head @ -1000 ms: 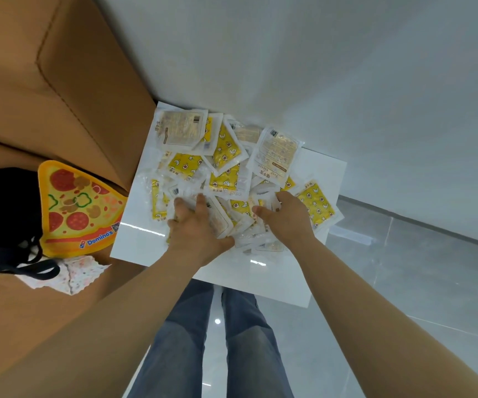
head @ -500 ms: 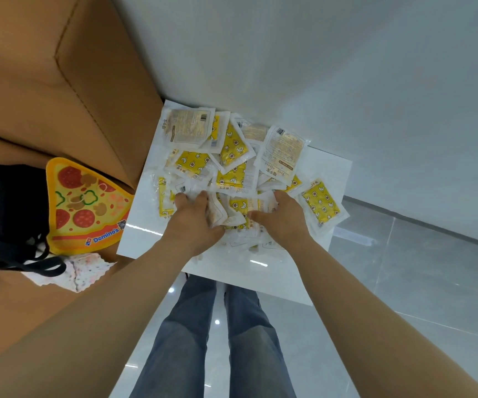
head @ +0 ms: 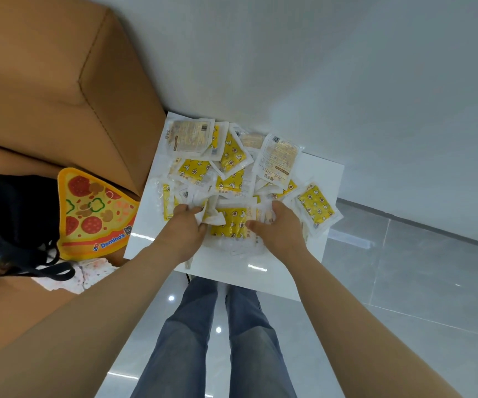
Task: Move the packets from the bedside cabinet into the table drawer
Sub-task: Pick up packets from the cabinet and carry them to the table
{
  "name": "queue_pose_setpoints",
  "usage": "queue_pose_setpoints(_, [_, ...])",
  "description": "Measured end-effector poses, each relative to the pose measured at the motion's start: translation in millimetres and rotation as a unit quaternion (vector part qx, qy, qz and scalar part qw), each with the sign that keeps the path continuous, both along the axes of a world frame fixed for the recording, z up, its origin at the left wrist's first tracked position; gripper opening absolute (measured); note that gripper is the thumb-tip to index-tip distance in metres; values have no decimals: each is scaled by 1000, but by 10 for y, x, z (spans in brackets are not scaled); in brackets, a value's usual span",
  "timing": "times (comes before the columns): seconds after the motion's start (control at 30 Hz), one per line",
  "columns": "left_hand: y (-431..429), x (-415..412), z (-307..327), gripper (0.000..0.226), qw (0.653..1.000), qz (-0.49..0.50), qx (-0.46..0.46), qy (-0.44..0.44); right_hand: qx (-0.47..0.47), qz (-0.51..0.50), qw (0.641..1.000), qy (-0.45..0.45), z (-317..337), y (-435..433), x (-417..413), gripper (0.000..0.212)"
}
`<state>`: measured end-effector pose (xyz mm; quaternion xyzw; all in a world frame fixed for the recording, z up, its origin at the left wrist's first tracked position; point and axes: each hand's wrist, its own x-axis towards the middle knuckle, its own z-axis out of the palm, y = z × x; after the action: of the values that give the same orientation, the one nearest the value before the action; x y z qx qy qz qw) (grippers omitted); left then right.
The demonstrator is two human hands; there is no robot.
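1. A crumpled bunch of packets is gripped by the left hand, its fingers being curled round the white edges; the right hand is curled into the same heap from the other side, with its thumb laid on a yellow packet; so both hands are closed on packets.
2. The packets lie in a loose, overlapping heap on the white top of the bedside cabinet; no part of the heap is judged to be carried away yet; the table drawer is not seen.
3. For a good lift, the hands should be pressed toward each other, so that the near bundle is squeezed as one stack; the film looks slippery, so fewer packets are better taken than many.
4. The outer packet seems to reach over the cabinet's right rim; it could be knocked to the floor by the right wrist.
5. On the left, a pizza-shaped cushion and a black bag lie near the cabinet; they need not be touched.
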<state>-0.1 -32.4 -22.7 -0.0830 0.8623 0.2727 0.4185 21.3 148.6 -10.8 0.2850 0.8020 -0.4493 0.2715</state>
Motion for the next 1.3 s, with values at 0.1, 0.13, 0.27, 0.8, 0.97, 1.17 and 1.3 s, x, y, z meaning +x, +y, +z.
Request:
queue_pose_setpoints(0.1, [-36, 46, 179, 47, 999, 45, 10, 1, 9, 7, 1000, 8, 147, 3, 49, 31])
queue_pose_setpoints(0.13, [-48, 62, 243, 47, 998, 59, 17, 5, 12, 10, 1000, 10, 209, 9, 60, 30])
queue_pose_setpoints(0.27, [-98, 90, 451, 36, 990, 130, 57, 4, 17, 4, 1000, 23, 434, 30, 93, 33])
queue_pose_setpoints(0.8, [-359, 258, 1570, 24, 982, 164, 71, 67, 124, 174, 968, 135, 1633, -75, 160, 39])
queue_pose_setpoints(0.97, [-365, 504, 1863, 32, 972, 210, 57, 89, 137, 251, 945, 160, 1930, -49, 162, 35])
queue_pose_setpoints(1.17, [-222, 887, 2062, 17, 941, 319, 33, 103, 118, 338, 912, 201, 2168, 29, 172, 36])
queue_pose_setpoints(1.3, [-93, 1171, 2187, 19, 919, 374, 22, 122, 96, 380, 893, 222, 2281, 46, 226, 37])
